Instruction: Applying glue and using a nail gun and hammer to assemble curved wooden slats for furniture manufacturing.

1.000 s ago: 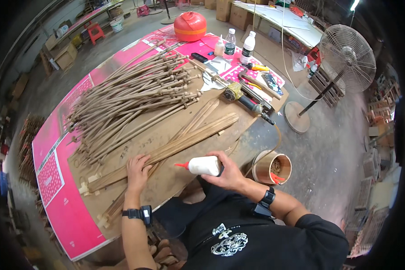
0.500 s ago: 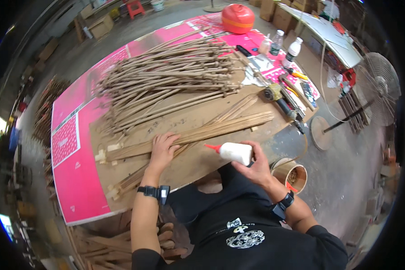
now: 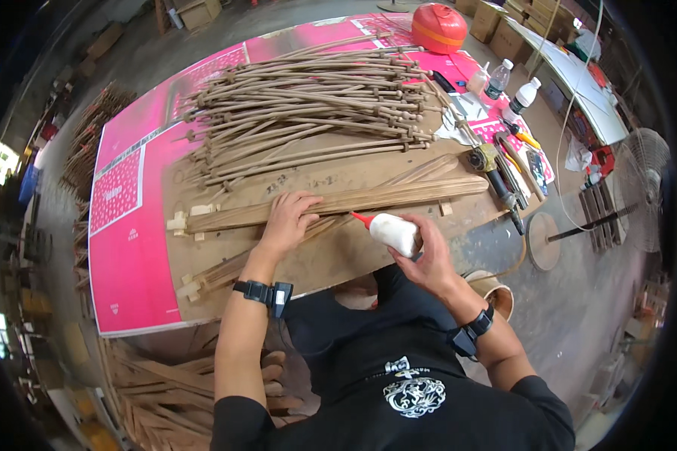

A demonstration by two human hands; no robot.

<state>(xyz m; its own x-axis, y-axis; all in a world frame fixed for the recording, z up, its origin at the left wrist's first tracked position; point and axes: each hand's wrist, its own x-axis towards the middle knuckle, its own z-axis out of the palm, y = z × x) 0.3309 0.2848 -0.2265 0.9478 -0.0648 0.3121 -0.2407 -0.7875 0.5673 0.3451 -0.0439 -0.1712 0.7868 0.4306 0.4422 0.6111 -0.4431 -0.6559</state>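
My left hand [image 3: 287,219] lies across a long grooved wooden slat [image 3: 399,195], fingers over its top and thumb at the near edge. In my right hand [image 3: 432,255] is a white squeeze glue bottle [image 3: 393,234], tipped on its side. Its red nozzle points left, close to the slat's near edge; whether the tip touches cannot be made out. A second slat [image 3: 226,272] crosses beneath the first. Pale wooden blocks [image 3: 179,222] sit at the left ends of the slats.
A large pile of thin knobbed wooden rods [image 3: 308,105] covers the table's far side. At right are a power drill [image 3: 493,177], plastic bottles [image 3: 523,98], pliers [image 3: 525,137] and a red round container [image 3: 438,28]. A bucket [image 3: 490,292] and a standing fan [image 3: 643,180] stand beyond the table.
My left hand has shifted slightly along the slat, its fingers reaching further over it. The glue bottle has tilted more, its nozzle now raised nearer the slat's edge. The whole view has shifted.
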